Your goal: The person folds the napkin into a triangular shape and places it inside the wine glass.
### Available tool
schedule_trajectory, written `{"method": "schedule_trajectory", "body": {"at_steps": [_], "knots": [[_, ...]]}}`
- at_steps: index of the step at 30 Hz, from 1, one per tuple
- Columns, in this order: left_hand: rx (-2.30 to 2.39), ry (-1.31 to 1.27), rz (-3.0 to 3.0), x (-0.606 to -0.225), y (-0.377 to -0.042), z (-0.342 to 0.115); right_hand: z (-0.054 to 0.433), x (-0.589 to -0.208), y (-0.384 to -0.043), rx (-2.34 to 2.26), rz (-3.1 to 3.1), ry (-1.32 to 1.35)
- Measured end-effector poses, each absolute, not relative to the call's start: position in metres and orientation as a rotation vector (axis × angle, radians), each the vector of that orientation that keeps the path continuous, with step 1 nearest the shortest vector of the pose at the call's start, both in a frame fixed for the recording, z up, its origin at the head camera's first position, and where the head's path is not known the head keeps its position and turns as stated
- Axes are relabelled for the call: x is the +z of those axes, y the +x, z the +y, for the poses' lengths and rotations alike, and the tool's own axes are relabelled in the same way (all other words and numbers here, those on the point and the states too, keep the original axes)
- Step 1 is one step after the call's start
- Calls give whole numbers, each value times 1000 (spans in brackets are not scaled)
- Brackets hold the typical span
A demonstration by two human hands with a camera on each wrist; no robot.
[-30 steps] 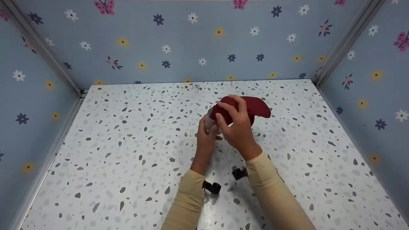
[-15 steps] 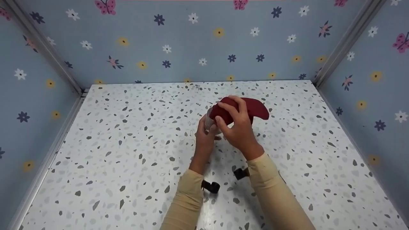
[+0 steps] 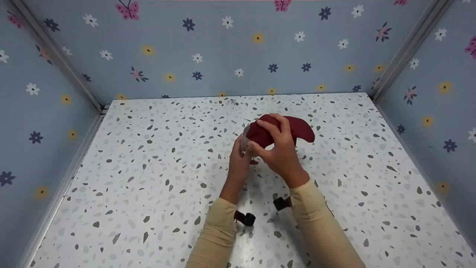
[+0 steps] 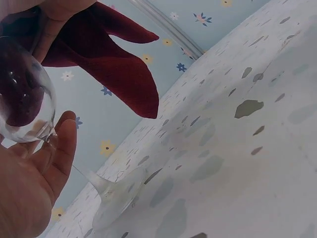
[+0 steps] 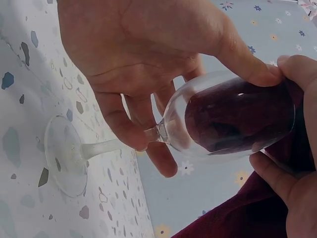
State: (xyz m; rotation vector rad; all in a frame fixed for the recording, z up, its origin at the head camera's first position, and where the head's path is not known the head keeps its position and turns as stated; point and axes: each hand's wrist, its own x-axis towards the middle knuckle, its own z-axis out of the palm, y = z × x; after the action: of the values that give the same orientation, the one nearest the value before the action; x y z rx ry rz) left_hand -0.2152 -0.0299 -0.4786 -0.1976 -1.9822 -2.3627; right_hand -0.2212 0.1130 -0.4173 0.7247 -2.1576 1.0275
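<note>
A clear stemmed wine glass (image 5: 218,119) is tilted on its side, its round foot (image 5: 67,156) toward the tabletop. My left hand (image 3: 239,160) holds it, fingers curled round the bowl's base and stem, thumb on the bowl. My right hand (image 3: 280,149) grips a dark red cloth (image 3: 301,128) at the rim. Part of the cloth is bunched inside the bowl, plain through the glass in the right wrist view. Loose cloth ends (image 4: 124,74) hang outside in the left wrist view. My right fingertips inside the cloth are hidden.
A white speckled tabletop (image 3: 130,178) lies under both hands. Blue flowered panels (image 3: 238,48) stand at the back and both sides, with metal corner posts. Small black camera mounts (image 3: 245,218) stick out from both wrists.
My right thumb has slid down and left toward the glass rim, and the right fingers have shifted slightly on the cloth. The left hand keeps its hold; the head view has shifted a little.
</note>
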Motion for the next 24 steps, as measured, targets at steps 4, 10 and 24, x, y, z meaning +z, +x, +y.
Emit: {"method": "schedule_trajectory", "body": {"at_steps": [4, 10, 24], "knots": [[-2339, -212, -1975, -487, -217, -29, 114, -418, -219, 1047, -2162, 713], [-2305, -226, -1993, -489, -216, -31, 113, -420, -217, 1057, -2177, 705], [-2367, -328, -1992, -483, -216, -36, 107, -420, -219, 1118, -2151, 681]]}}
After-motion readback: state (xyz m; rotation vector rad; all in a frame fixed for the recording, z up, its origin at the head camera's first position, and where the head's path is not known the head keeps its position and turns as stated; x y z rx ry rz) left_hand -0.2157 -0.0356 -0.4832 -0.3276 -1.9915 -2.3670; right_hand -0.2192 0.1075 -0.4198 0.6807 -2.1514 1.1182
